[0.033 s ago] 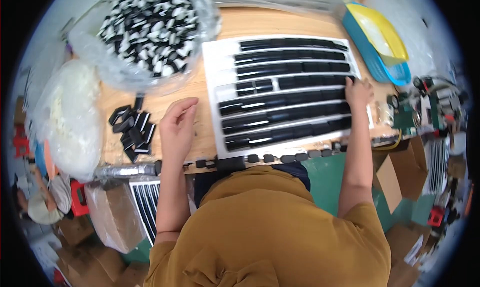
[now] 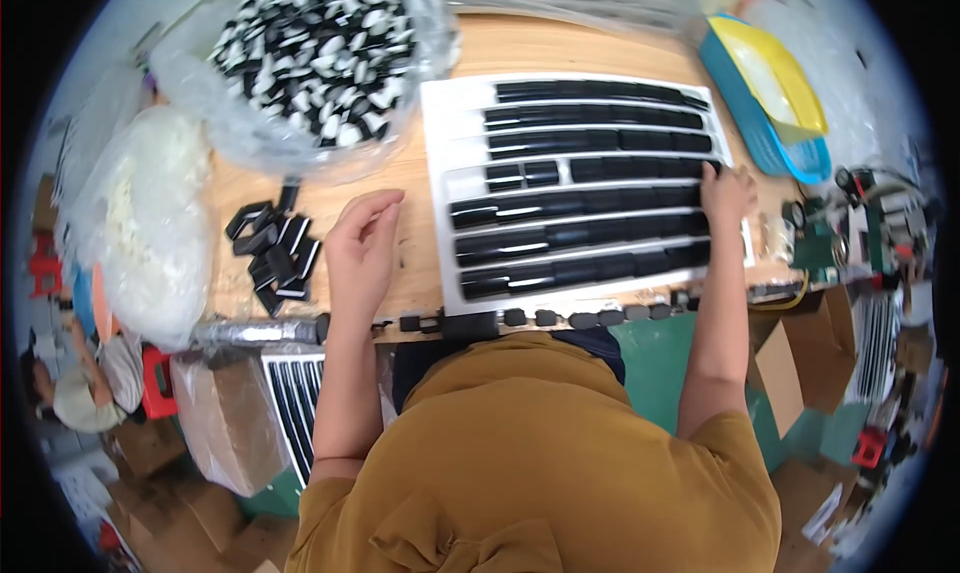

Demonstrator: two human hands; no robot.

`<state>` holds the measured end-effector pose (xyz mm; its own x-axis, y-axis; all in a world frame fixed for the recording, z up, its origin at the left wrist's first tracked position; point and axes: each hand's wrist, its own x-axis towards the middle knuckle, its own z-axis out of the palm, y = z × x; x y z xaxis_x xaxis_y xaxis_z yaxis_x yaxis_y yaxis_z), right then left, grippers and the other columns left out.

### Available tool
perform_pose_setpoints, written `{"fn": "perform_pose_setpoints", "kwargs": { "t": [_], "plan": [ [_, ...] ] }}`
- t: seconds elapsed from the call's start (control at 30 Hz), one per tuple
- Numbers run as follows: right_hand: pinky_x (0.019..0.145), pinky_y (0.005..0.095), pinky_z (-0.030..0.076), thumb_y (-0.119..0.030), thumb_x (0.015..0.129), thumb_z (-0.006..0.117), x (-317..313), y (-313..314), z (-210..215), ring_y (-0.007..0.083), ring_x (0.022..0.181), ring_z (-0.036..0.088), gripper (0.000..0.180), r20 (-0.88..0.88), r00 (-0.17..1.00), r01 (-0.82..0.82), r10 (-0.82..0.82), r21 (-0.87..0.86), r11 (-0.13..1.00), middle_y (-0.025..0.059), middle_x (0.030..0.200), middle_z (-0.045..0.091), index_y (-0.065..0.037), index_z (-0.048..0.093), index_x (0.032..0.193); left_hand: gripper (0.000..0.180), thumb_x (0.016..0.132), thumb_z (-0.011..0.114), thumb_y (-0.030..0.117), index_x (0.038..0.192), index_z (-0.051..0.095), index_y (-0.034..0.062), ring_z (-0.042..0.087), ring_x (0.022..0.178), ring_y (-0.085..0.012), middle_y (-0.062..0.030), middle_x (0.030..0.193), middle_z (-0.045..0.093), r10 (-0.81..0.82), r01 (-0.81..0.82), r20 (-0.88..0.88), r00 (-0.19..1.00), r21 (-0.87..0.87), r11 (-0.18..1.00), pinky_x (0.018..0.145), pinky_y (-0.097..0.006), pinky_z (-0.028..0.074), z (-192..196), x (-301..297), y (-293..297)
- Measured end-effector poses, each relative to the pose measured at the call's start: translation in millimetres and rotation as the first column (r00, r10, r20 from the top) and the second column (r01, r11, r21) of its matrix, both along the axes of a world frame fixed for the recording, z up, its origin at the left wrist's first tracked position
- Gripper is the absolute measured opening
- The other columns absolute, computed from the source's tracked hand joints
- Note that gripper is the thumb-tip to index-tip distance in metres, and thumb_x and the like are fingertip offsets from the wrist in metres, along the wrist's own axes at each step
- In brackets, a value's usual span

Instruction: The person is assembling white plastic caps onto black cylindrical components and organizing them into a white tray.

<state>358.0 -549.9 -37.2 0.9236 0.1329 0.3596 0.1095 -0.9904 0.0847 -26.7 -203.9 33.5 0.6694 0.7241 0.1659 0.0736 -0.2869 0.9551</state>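
Observation:
A white sheet (image 2: 462, 103) lies on the wooden table in front of me, with several rows of glossy black pieces (image 2: 590, 205) on it. My right hand (image 2: 730, 195) is at the sheet's right edge, its fingers curled onto a small black piece (image 2: 714, 166) at the end of a middle row. That row has a gap nearer its left end. Left of the sheet, my left hand (image 2: 362, 251) hovers over the table, fingers loosely bent and thumb slightly apart, with nothing visible in it. A small pile of loose black pieces (image 2: 282, 253) lies to its left.
A clear plastic bag (image 2: 435, 48) full of black and white pieces lies at the back left, near another translucent bag (image 2: 150, 233). Yellow and blue trays (image 2: 745, 108) stand at the back right. Green metal tools (image 2: 825, 243) sit at the right. Several cardboard boxes (image 2: 235, 423) are below.
The whole view has shifted slightly, so the table and sheet appear a little further right. Both hands keep nearly the same poses and places.

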Motion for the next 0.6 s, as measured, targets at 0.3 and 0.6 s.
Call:
{"fn": "perform_pose_setpoints", "kwargs": {
  "t": [0.3, 0.6],
  "plan": [
    [0.088, 0.0438, 0.049, -0.033, 0.082, 0.078, -7.3, 6.6, 12.9, 0.0326, 0.096, 0.066, 0.047, 0.121, 0.982, -0.187, 0.145, 0.515, 0.837, 0.0131, 0.106, 0.07, -0.008, 0.058, 0.116, 0.016, 0.089, 0.063, 0.002, 0.102, 0.072, 0.0021, 0.069, 0.084, -0.0261, -0.0131, 0.096, 0.071, 0.252, -0.171, -0.063, 0.966, 0.578, 0.798, 0.077, -0.034, 0.053, -32.4, 45.8, 100.9],
    [0.075, 0.0217, 0.047, -0.011, 0.091, 0.073, -93.5, 57.0, 69.8, 0.01, 0.086, 0.06, 0.036, 0.33, 0.882, -0.398, 0.338, 0.904, 0.157, 0.0064, 0.097, 0.061, -0.002, 0.052, 0.118, 0.022, 0.086, 0.07, 0.027, 0.094, 0.065, 0.007, 0.068, 0.086, -0.0381, -0.0172, 0.088, 0.069, 0.488, -0.02, -0.482, 0.728, 0.696, 0.718, 0.072, -0.049, 0.053, -43.3, 99.3, 99.6]
  ]
}}
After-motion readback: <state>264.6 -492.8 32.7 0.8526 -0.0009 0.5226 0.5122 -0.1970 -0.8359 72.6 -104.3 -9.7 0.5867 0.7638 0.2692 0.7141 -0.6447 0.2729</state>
